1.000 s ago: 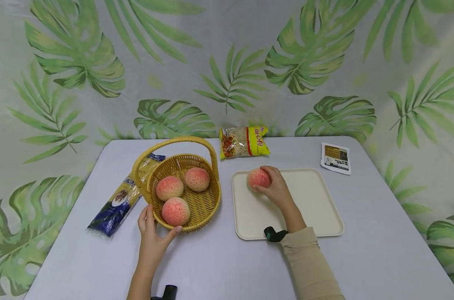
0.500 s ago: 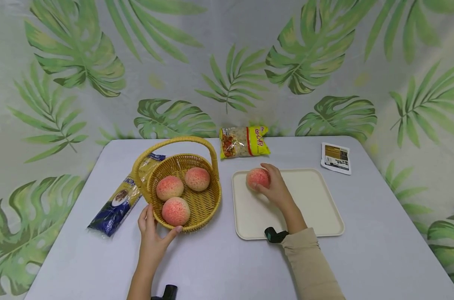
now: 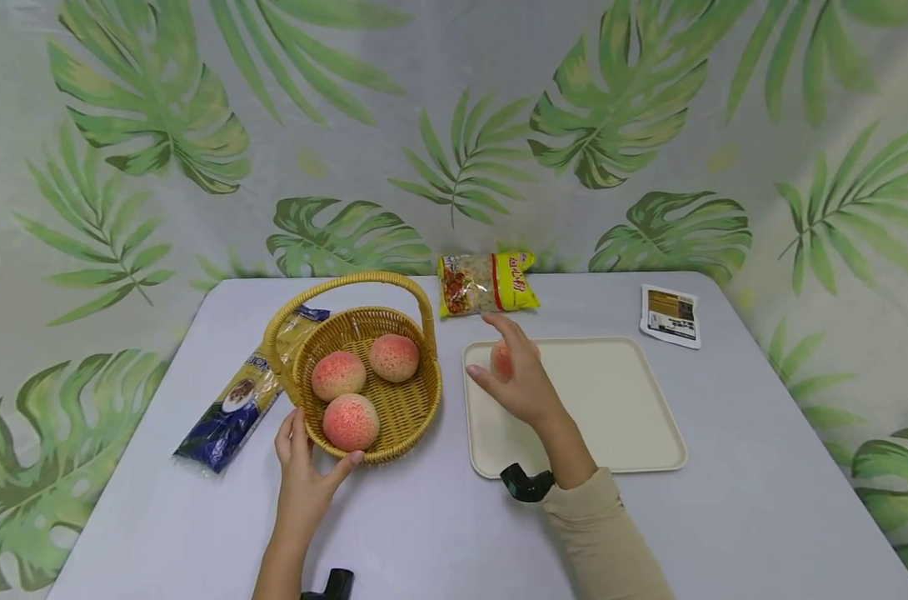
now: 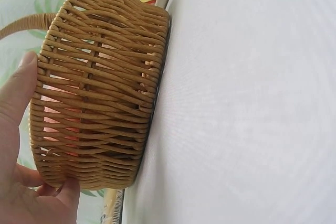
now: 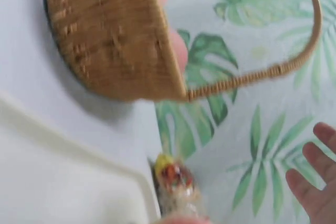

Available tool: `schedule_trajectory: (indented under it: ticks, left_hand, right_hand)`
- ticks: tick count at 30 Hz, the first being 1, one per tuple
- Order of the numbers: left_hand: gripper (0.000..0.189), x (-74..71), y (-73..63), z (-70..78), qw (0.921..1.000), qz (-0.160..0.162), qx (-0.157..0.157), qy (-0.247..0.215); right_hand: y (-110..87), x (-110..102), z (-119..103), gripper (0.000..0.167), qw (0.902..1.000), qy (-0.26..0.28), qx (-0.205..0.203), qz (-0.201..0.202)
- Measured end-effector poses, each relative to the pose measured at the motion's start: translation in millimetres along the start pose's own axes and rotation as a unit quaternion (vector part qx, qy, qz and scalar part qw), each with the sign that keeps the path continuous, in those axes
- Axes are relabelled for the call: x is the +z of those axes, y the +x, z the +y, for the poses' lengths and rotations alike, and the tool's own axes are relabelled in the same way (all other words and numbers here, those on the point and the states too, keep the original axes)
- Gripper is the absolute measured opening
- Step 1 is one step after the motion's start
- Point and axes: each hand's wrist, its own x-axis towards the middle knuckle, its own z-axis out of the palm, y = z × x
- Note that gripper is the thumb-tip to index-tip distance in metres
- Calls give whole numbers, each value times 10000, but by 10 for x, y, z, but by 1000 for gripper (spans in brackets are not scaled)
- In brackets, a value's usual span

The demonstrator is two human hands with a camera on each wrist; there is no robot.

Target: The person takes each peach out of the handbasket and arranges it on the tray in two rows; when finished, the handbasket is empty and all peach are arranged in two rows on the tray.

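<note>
Your left hand (image 3: 307, 479) grips the near-left side of the wicker basket (image 3: 405, 412), perhaps for holding it steady on the counter (image 3: 754, 467); inside lie three peaches (image 3: 351, 422), and the woven wall should prevent their rolling; your right hand (image 3: 525, 383) has its fingers spread, clasping nothing, above the cream tray (image 3: 611, 408); on the tray's far-left part is the fourth peach (image 3: 501, 360), half hidden behind this hand (whether they touch, I cannot tell); the blue-gold packet (image 3: 232, 400) lies left of the basket; farther, the white pouch (image 3: 670, 315) and the yellow bag (image 3: 487, 285), probably there to leave working room.
</note>
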Motion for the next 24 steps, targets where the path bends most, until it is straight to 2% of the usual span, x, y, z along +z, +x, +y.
schedule_trajectory:
  ticks: [5, 12, 20, 24]
  left_hand:
    - [107, -2, 10, 9, 10000, 8, 9, -33]
    - [107, 1, 6, 12, 10000, 4, -6, 1]
    - [105, -4, -6, 18, 10000, 19, 33, -8]
    - [105, -1, -5, 14, 10000, 22, 61, -26]
  right_hand:
    - [48, 253, -168, 71, 9987, 49, -139, -489]
    - [70, 581, -183, 74, 9952, 124, -265, -935]
    - [69, 813, -192, 75, 9901, 5, -25, -1405]
    - [68, 901, -181, 75, 9879, 27, -100, -1550]
